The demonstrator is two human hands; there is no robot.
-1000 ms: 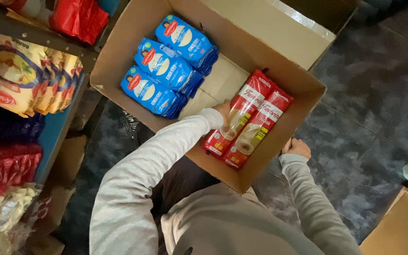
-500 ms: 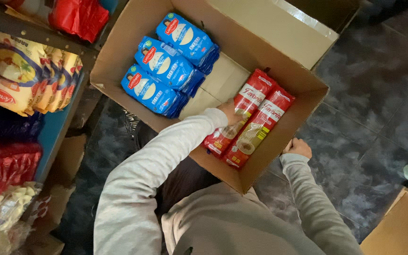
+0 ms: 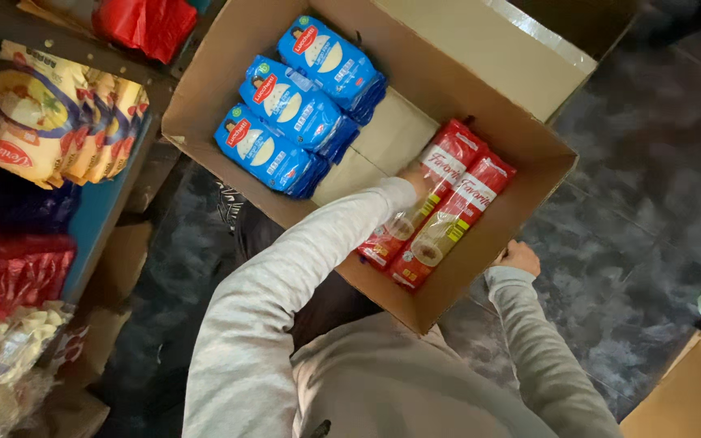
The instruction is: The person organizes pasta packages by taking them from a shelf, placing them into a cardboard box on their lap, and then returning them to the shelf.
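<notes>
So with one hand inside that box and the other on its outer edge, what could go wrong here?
The cardboard box looks propped against the person, with only the right hand on its outer wall, so it might tip or slide. The left hand rests on the long red pasta packets, which could crack if pressed hard. The blue packets are stacked leaning at the far end and could shift if the box tilts.
</notes>
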